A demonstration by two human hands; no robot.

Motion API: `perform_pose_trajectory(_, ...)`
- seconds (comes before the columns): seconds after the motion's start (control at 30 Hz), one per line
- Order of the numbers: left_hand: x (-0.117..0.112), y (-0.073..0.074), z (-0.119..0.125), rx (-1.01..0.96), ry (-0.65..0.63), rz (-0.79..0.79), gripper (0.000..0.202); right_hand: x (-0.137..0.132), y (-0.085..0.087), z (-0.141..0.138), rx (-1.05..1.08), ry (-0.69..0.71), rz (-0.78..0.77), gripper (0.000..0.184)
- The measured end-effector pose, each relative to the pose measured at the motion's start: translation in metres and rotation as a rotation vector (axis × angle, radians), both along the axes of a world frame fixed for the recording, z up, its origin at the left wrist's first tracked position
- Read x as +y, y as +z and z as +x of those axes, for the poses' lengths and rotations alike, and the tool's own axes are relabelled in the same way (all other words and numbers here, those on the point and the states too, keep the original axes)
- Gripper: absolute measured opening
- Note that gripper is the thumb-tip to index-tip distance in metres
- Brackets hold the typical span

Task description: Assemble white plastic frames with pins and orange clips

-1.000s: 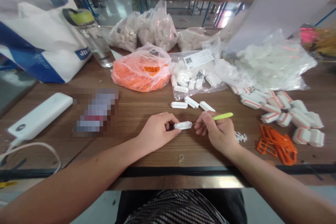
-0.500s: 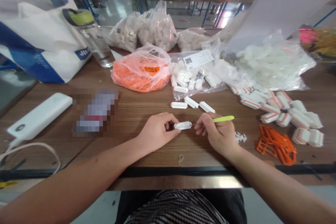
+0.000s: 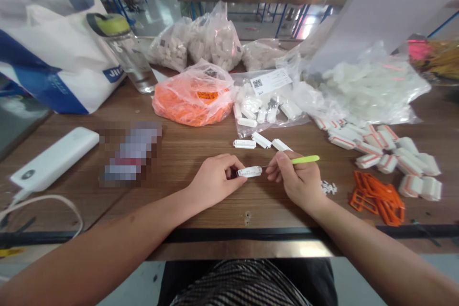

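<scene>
Between the thumb and fingers of my left hand (image 3: 218,175) is a small white plastic connector housing (image 3: 250,171), with a row of tiny dark marks along its face. My right hand (image 3: 297,179) is closed around a thin metal pick with a yellow-green handle (image 3: 306,159). The pick's tip points left, at the housing's right end; whether it touches cannot be made out. Just beyond my hands lie three loose white housings (image 3: 245,144). A small heap of tiny white pieces (image 3: 328,187) sits to the right of my right hand, partly hidden by the wrist.
Orange frames (image 3: 378,197) and several white housings with orange bands (image 3: 405,153) lie at the right. Behind stand a bag of orange parts (image 3: 193,100), a labelled clear bag (image 3: 270,100) and a bottle (image 3: 129,55). A white power bank (image 3: 55,158) is at the left.
The pick's tip has shifted slightly upward at the housing's right end, and its handle has tilted a little. My left hand and the housing stay almost in place.
</scene>
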State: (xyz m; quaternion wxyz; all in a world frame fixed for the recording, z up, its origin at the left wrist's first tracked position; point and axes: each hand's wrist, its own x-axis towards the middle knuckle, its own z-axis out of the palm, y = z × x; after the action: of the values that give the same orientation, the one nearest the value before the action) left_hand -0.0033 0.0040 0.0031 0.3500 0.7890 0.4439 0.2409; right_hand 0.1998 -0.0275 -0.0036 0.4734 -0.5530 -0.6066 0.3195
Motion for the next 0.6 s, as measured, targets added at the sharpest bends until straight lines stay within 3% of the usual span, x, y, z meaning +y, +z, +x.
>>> perform_pose_trajectory(0.27,-0.0010,0.0005,0.0006,-0.020,0.009,-0.019,0.006,-0.0009,0.0047,0.0031,-0.382,0.147,0.179,0.036)
perform_pose_trajectory(0.6,0.0000,-0.0004,-0.0005,-0.021,-0.002,-0.017,0.007,-0.0029,0.0000,0.0031,-0.010,0.029,0.054,0.037)
